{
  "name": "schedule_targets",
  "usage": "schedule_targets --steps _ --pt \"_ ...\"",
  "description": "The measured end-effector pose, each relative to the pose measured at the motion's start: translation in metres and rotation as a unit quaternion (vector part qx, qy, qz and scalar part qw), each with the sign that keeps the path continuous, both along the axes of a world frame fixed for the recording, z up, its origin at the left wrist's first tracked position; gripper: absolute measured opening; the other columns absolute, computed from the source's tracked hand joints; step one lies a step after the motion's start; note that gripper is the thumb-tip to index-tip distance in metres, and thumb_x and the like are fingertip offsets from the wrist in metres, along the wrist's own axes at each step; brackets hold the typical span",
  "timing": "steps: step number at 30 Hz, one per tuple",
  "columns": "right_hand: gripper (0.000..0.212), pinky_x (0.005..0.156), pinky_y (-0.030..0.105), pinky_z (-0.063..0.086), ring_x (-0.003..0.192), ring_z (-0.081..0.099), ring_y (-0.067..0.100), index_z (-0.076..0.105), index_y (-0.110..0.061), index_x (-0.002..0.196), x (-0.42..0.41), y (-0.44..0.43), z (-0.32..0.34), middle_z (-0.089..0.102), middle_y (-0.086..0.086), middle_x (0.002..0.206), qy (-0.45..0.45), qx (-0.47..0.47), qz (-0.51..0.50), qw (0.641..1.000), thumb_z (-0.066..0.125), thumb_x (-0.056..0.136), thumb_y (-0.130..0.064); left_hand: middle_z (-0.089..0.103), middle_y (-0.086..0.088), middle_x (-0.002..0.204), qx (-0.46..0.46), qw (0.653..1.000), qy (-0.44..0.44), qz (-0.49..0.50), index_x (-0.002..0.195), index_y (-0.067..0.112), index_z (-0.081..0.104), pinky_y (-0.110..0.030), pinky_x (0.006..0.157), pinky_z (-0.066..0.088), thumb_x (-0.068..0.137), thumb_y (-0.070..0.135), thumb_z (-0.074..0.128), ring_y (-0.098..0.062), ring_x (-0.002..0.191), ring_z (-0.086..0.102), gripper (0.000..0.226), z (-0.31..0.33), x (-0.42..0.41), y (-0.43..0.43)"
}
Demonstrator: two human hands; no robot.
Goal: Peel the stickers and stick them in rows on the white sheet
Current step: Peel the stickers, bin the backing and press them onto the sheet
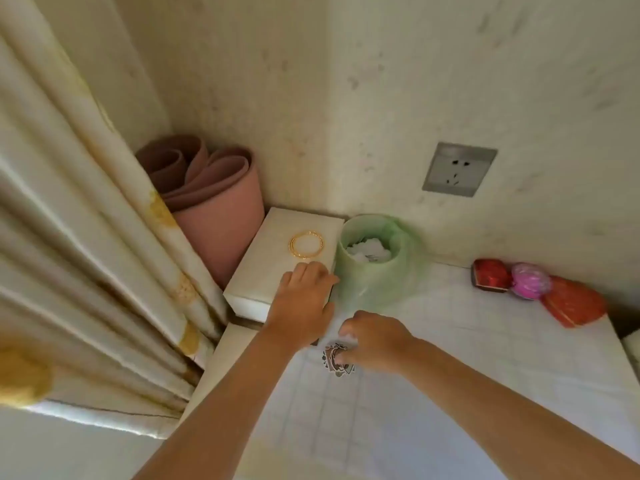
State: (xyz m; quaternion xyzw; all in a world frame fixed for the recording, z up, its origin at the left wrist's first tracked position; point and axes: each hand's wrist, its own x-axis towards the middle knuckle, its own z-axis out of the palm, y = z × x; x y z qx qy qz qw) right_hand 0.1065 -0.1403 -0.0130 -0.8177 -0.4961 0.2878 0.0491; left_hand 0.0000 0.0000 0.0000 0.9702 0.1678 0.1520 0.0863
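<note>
Head view: R hand [374, 341] is curled, fingertips [342, 357] pinching a small brown-and-white sticker [341, 368] just above the white sheet [433, 393], near its far-left corner. One piece or several, too blurred to tell. L hand [301, 303] lies palm-down on the near edge of the white box [273, 237], fingers bent; holding anything or not, can't tell. Gold bangles [306, 244] sit on the box, green bin [374, 275] w/ paper scraps just beside it. Sticker is prob. feather-light, floppy, tacky once peeled and easily torn. Best taken by an edge w/ fingertips, glue side kept off skin.
</note>
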Motion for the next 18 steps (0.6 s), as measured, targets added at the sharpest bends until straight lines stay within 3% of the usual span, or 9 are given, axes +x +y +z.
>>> schedule_targets --steps 4,9,15,18 --pt "0.050 0.083 0.032 0.047 0.100 0.060 0.018 0.061 -0.029 0.118 -0.001 0.003 -0.027 0.054 -0.005 0.114 -0.065 0.006 0.007 0.998 0.072 0.077 -0.055 0.060 -0.001 0.106 0.074 0.993 -0.088 0.002 0.110 0.020 0.070 -0.037 0.080 0.047 0.088 0.031 0.043 -0.023 0.097 0.055 0.037 -0.019 0.004 0.002" --pt "0.030 0.075 0.030 0.049 0.084 0.059 0.009 0.060 -0.031 0.086 -0.003 -0.006 -0.045 0.058 -0.014 0.091 0.042 0.069 -0.076 0.994 0.083 0.069 -0.038 0.061 0.001 0.107 0.092 0.983 -0.158 -0.002 0.110 0.020 0.070 -0.033 0.086 0.037 0.083 0.022 0.060 -0.022 0.099 0.054 0.029 -0.032 -0.004 -0.012" --pt "0.012 0.054 0.013 0.041 0.063 0.055 0.004 0.071 -0.021 0.077 -0.013 -0.024 -0.042 0.065 -0.008 0.072 0.127 0.151 -0.185 0.963 0.083 0.074 -0.020 0.062 0.003 0.098 0.036 0.982 -0.183 -0.044 0.105 0.019 0.070 -0.032 0.075 0.039 0.084 0.010 0.062 -0.021 0.088 0.054 0.024 -0.033 -0.030 -0.036" --pt "0.019 0.056 0.022 0.039 0.058 0.050 0.013 0.074 -0.001 0.079 -0.019 -0.031 -0.039 0.061 0.005 0.069 0.155 0.158 -0.236 0.946 0.080 0.079 -0.020 0.065 0.002 0.095 0.002 0.985 -0.161 -0.069 0.102 0.017 0.071 -0.034 0.073 0.048 0.084 0.008 0.061 -0.020 0.084 0.060 0.022 -0.038 -0.045 -0.047"
